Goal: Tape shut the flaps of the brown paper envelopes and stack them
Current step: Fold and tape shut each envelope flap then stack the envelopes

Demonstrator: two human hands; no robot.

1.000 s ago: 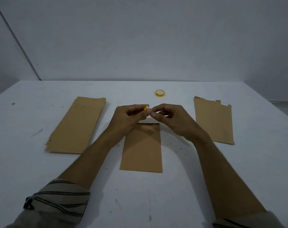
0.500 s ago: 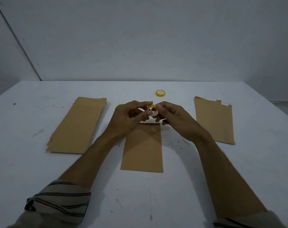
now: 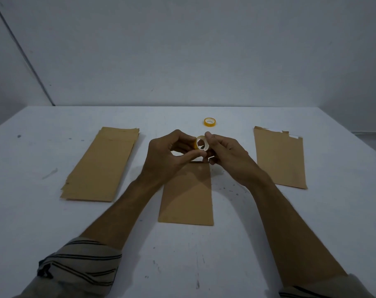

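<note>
A small yellow tape roll (image 3: 201, 143) is held upright between both hands above the top end of the middle brown envelope (image 3: 187, 196). My left hand (image 3: 167, 155) grips the roll from the left, fingers curled round it. My right hand (image 3: 225, 153) pinches the roll's right side, and a short bit of tape shows below its fingertips. The envelope's flap end is hidden under the hands. A stack of several brown envelopes (image 3: 103, 164) lies at the left. One envelope with tape on its ragged top (image 3: 279, 158) lies at the right.
A second yellow tape roll (image 3: 210, 122) lies flat on the white table (image 3: 204, 265) behind my hands. The table's far edge meets a grey wall. My striped sleeves show at the bottom corners.
The hands have drawn slightly nearer and the roll has turned, so its open ring now faces me. The envelopes have not moved.
</note>
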